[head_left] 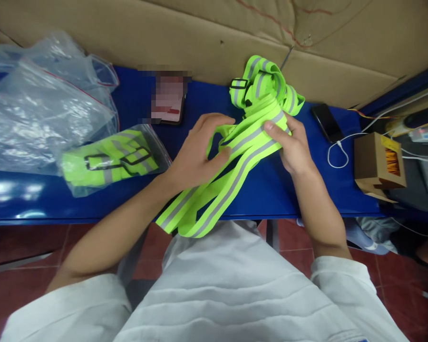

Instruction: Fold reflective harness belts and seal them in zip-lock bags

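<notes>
Neon-yellow reflective straps (240, 164) with grey stripes are gathered in folds between my hands, above the blue table. My right hand (295, 142) grips the folded bundle, thumb pressed on top. Around the left side of the folds curl the fingers and thumb of my left hand (201, 152); its fingertips are partly hidden by the strap. Long loops hang down over the table's front edge toward my lap. Behind the bundle lies more bunched strap (260, 76) with a black buckle (238, 84). To the left, a clear bag holds a folded reflective strap set (109, 161) with black buckles.
Clear plastic zip bags (46, 104) are heaped at the left of the blue table (271, 194). A phone (167, 99) with a lit screen lies at the back. On the right are a dark phone (326, 122), a white cable (347, 156) and a small cardboard box (371, 161). Cardboard (207, 42) lines the back.
</notes>
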Motion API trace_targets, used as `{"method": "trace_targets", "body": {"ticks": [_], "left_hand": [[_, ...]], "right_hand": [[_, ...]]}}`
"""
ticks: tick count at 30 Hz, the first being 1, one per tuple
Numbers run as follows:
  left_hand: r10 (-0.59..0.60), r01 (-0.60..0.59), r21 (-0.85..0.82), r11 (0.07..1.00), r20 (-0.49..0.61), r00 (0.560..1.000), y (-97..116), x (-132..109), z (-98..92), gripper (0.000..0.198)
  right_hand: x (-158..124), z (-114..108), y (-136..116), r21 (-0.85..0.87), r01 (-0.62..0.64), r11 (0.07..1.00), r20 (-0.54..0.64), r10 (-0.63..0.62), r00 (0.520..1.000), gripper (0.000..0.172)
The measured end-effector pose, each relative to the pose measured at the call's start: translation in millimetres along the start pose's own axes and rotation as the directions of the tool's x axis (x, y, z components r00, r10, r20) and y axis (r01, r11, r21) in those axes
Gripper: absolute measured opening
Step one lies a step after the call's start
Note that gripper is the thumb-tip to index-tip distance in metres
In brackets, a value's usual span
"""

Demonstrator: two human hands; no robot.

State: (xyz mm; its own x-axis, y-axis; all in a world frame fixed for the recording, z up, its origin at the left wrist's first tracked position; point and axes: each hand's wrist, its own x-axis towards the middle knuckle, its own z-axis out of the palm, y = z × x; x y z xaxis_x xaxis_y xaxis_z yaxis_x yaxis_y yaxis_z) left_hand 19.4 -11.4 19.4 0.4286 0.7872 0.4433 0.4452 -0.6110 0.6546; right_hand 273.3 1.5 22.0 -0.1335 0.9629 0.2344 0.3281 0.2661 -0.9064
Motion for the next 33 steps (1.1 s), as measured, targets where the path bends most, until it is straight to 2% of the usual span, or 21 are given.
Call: {"method": "trace_targets", "body": {"ticks": [3,6,8,9,11,13,16,19,22,25,30,31,33], "left_hand": [[-0.124,0.124,-0.065,0.990,-0.003,0.992,-2.7,2.1,-2.2,0.045],[-0.271,0.271,-0.008,0.963,0.026,0.962,-2.6,3.2,-2.1,0.032],[-0.307,0.303,0.057,0.951,0.061,0.950,-2.6,4.0,-2.9,0.021],[-0.295,0.289,0.067,0.955,0.099,0.950,-3.4,4.6,-4.2,0.022],[-0.220,0.227,-0.012,0.974,0.198,0.955,-7.3,6.4,-8.9,0.036],[-0.148,0.198,-0.192,0.961,0.246,0.958,-13.7,8.8,-15.8,0.058],[-0.163,0.265,-0.447,0.854,0.254,0.953,-20.9,11.8,-25.1,0.072],[-0.183,0.400,-0.548,0.735,0.409,0.894,-17.2,12.7,-25.9,0.081],[-0.156,0.470,-0.475,0.744,0.561,0.813,-5.6,12.0,-17.4,0.080],[-0.192,0.546,-0.426,0.722,0.634,0.749,3.2,9.9,-6.3,0.068],[-0.312,0.736,-0.381,0.560,0.726,0.613,6.8,1.9,8.4,0.053],[-0.317,0.753,-0.396,0.526,0.730,0.606,7.6,0.0,11.0,0.051],[-0.314,0.764,-0.476,0.435,0.715,0.625,9.9,-3.2,16.0,0.048]], "right_hand": [[0.6,-1.6,2.4,0.014,0.006,1.000,0.001,-0.006,1.000,0.053],[1.4,-1.9,3.5,0.041,0.019,0.999,-0.003,-0.019,1.000,0.050],[2.1,-1.8,3.1,0.057,0.019,0.998,0.005,-0.019,1.000,0.049],[2.4,-1.9,2.5,0.061,0.017,0.998,0.014,-0.018,1.000,0.048],[2.6,-2.1,0.6,0.057,0.016,0.998,0.038,-0.019,0.999,0.047],[1.8,-2.3,-2.9,0.035,0.023,0.999,0.073,-0.026,0.997,0.046],[-2.2,-0.6,-12.0,-0.006,0.045,0.999,0.133,-0.044,0.990,0.046],[-8.4,4.7,-23.4,-0.042,0.091,0.995,0.164,-0.084,0.983,0.051],[-14.1,12.3,-30.7,-0.053,0.154,0.987,0.151,-0.144,0.978,0.055],[-17.2,18.2,-31.5,-0.067,0.167,0.984,0.125,-0.158,0.980,0.057],[-17.4,18.4,-29.2,-0.102,0.097,0.990,0.115,-0.085,0.990,0.055],[-17.1,17.7,-29.3,-0.107,0.085,0.991,0.118,-0.072,0.990,0.054],[-16.4,16.6,-29.7,-0.112,0.069,0.991,0.118,-0.056,0.991,0.054]]}}
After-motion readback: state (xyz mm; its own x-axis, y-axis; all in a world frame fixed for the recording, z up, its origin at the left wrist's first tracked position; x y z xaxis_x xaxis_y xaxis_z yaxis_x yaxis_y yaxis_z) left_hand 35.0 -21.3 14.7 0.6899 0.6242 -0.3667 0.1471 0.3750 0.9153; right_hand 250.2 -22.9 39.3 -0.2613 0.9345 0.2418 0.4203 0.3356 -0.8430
